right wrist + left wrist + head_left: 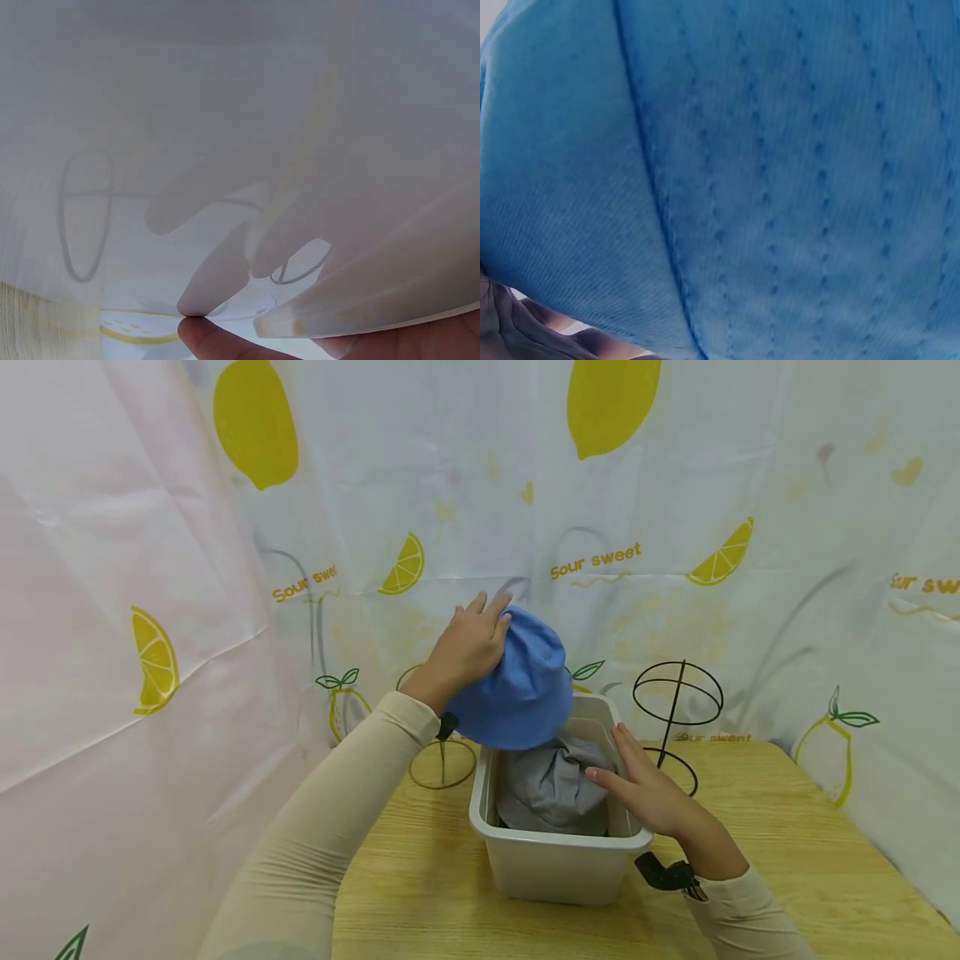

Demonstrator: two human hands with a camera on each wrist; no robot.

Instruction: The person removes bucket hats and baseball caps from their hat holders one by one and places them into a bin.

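My left hand (pixel 471 643) holds a blue bucket hat (pixel 521 685) by its crown, brim down, over the back left of a white plastic bin (pixel 558 868). Stitched blue cloth (pixel 780 180) fills the left wrist view, with some fingers (pixel 547 337) at its lower left. Inside the bin lies a crumpled grey hat (pixel 558 785). At the bin's right rim is my right hand (pixel 652 789), thumb reaching over the inside and fingers along the outside. The right wrist view shows a fingertip (pixel 196 330) against the bin's glossy outer wall (pixel 225 90).
A black wire hat stand (pixel 677 693) rises behind the bin on the right. Another wire stand (pixel 441 787) is at the left, partly hidden by the blue hat and left arm. The wooden table (pixel 787 843) meets a lemon-printed curtain (pixel 480 468) at the back.
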